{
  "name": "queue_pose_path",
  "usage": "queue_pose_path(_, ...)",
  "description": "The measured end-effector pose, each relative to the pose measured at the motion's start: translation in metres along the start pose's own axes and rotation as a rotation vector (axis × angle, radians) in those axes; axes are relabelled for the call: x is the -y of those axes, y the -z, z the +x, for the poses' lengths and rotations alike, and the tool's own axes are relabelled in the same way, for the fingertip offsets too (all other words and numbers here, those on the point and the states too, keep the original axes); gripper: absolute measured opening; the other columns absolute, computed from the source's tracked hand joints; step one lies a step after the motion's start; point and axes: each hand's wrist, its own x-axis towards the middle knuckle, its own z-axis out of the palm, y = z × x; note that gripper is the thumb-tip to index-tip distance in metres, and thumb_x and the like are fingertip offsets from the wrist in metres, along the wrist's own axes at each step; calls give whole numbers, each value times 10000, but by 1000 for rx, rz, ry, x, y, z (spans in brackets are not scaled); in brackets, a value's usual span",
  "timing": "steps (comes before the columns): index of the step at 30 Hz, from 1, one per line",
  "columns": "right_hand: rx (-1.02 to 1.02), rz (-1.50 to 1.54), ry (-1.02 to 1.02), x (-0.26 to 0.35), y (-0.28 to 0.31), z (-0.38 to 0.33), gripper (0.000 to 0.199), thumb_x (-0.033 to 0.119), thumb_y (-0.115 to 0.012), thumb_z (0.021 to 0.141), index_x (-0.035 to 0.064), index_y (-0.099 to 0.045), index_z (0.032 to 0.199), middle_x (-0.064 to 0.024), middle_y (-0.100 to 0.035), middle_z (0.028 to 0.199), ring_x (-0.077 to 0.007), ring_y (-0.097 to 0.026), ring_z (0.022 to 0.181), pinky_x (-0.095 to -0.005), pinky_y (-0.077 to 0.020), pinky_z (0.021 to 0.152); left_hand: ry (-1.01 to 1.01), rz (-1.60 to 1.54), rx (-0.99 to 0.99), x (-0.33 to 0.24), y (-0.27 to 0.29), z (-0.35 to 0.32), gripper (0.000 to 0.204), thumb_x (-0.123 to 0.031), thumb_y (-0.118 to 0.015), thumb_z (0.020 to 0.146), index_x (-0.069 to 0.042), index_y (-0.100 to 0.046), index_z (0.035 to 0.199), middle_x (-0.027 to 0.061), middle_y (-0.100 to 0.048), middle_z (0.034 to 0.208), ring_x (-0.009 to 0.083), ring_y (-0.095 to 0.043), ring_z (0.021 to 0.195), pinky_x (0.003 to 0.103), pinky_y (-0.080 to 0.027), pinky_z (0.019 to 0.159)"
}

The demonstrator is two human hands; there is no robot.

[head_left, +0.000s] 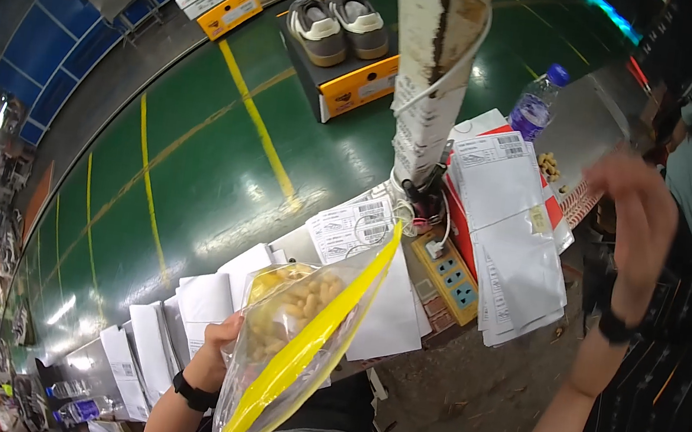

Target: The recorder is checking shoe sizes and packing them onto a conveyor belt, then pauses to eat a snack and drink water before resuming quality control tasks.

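Observation:
My left hand (222, 343) grips a clear plastic bag (252, 400) with a broad yellow edge, its fingers closed on the bag's left side. Inside the bag are what look like unshelled peanuts (304, 302). Out to the right, my right hand (638, 224) is raised beside the table's end, blurred by motion. Its fingers point up and left, and whether they hold anything is not visible. Nearest to it lies a small heap of peanuts (548, 166), next to a stack of white printed sheets (515, 229).
A white post (435, 70) rises from the table edge, with a yellow power strip (447, 277) beside it. Grey shoes (336, 27) stand on a shoebox (358, 88) on the green table (207, 145). A purple-labelled bottle (537, 106) stands behind the papers. Someone in dark clothing (647, 387) is at right.

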Motion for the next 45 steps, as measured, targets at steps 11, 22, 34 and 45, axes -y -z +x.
queue_pose_path(11,816,-365,603,145,-136,-18,238,173,-611,750,30,-654,934,-100,-660,985,-243,-652,939,-296,-507,771,-56,-63,302,37,10,-5,925,-408,-790,751,42,-326,1412,200,-550,1290,279,-552,1188,388,-451,1010)
queue_pose_path(22,837,-735,446,177,-174,-6,478,282,-777,573,67,-669,985,-131,-650,1174,-333,-631,1092,-422,-528,886,-230,-237,433,22,10,-19,1357,-428,-872,643,-178,133,1519,129,-227,1536,283,-349,1370,418,-354,1094)
queue_pose_path(34,1125,-650,174,146,-219,-22,554,286,-789,660,36,-612,1122,-197,-455,1384,-415,-480,1226,-464,-447,986,-174,-255,496,29,6,-38,931,-277,-780,790,-18,-201,1472,146,-450,1360,231,-512,1226,357,-434,1018)
queue_pose_path(45,1485,-247,129,71,-257,-75,505,292,-757,748,50,-594,1160,-180,-468,1353,-422,-460,1210,-475,-418,1001,-55,-351,360,36,27,-46,760,-296,-660,889,-22,-243,1462,146,-499,1337,250,-565,1170,371,-492,964)
